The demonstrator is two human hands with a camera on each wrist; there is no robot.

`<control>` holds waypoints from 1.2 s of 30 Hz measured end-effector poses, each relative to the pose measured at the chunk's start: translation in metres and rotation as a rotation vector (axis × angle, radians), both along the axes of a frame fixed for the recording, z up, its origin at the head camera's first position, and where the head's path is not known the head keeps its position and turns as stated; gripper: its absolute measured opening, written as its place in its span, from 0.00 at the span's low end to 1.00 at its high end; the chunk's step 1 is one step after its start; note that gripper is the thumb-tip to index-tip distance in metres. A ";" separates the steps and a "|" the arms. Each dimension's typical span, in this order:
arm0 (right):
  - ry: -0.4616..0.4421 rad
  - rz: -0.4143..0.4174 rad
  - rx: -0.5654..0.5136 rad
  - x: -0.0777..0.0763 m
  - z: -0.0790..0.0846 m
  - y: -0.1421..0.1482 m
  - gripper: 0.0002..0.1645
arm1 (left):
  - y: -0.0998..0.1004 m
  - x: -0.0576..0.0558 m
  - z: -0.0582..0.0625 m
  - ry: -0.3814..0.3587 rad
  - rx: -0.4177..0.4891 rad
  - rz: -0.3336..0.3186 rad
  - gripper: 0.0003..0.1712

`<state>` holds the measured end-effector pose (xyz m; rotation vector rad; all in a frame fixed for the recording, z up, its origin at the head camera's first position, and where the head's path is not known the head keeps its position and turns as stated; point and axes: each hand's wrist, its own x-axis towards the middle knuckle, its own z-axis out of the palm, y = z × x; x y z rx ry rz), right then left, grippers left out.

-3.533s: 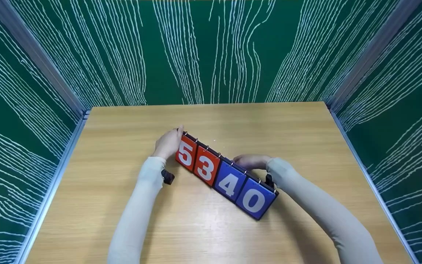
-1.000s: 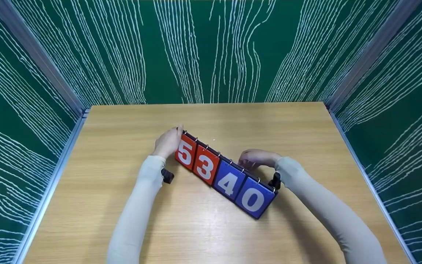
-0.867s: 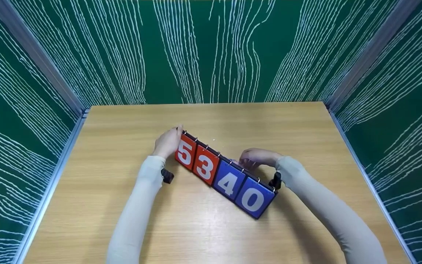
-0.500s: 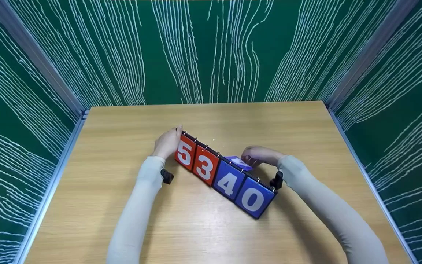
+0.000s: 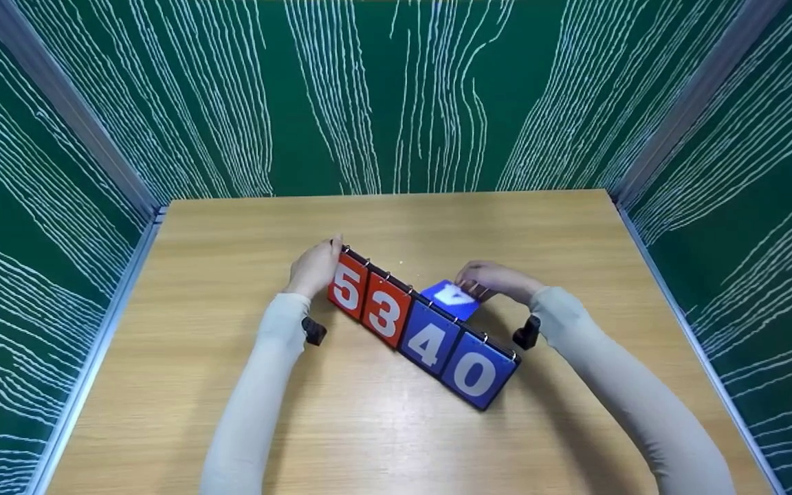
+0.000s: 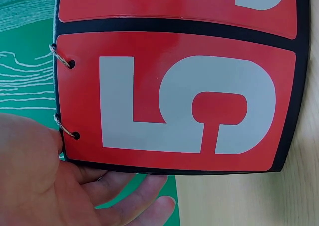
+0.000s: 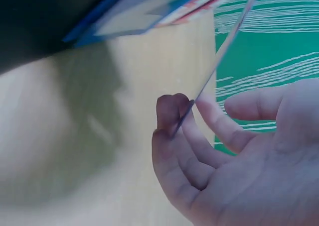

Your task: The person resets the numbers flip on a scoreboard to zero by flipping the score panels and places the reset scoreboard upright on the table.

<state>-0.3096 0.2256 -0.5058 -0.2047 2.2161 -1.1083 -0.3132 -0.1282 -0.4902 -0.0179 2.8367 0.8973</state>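
Note:
A tabletop flip scoreboard [image 5: 420, 323] stands slantwise on the wooden table, with ring-bound cards reading 5, 3, 4 and 0. My left hand [image 5: 315, 268] grips its upper left end. In the left wrist view, that hand's fingers [image 6: 134, 201] reach behind the end beside the red 5 card [image 6: 187, 101]. Behind the board, my right hand [image 5: 496, 280] holds a blue 4 card [image 5: 449, 299] swung out from the rear. The right wrist view shows this card edge-on between curled fingers [image 7: 169, 161], with the thumb [image 7: 249, 104] apart from it.
The wooden table [image 5: 382, 440] extends around the scoreboard. Green panels [image 5: 430, 96] with pale wavy lines rise behind the table and on both sides. Small black wrist cameras [image 5: 526, 333] sit under the sleeves near the board.
My right hand has moved up and away from the board's back, swinging the rear blue card outward so that its 4 shows. The left hand and scoreboard have stayed in place.

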 end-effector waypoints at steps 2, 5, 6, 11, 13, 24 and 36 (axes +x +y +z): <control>0.002 -0.020 0.008 -0.001 0.006 0.003 0.24 | 0.000 0.000 0.000 -0.009 0.008 0.002 0.41; 0.001 -0.060 0.021 -0.002 0.016 0.007 0.26 | 0.001 0.000 -0.001 -0.019 0.011 0.002 0.40; 0.006 -0.073 0.021 -0.003 0.019 0.008 0.26 | 0.001 0.000 0.000 -0.018 0.012 0.003 0.40; 0.062 -0.161 0.003 -0.004 0.030 0.013 0.25 | 0.001 0.000 0.001 -0.002 0.002 -0.001 0.40; 0.090 -0.195 -0.005 -0.004 0.034 0.015 0.24 | 0.001 0.000 0.001 0.001 -0.007 -0.003 0.39; 0.252 -0.233 -0.058 0.008 0.069 0.017 0.17 | 0.001 -0.001 0.002 -0.002 -0.003 -0.011 0.42; 0.321 -0.275 -0.039 0.027 0.098 0.001 0.15 | -0.001 -0.001 -0.001 -0.021 0.002 0.004 0.43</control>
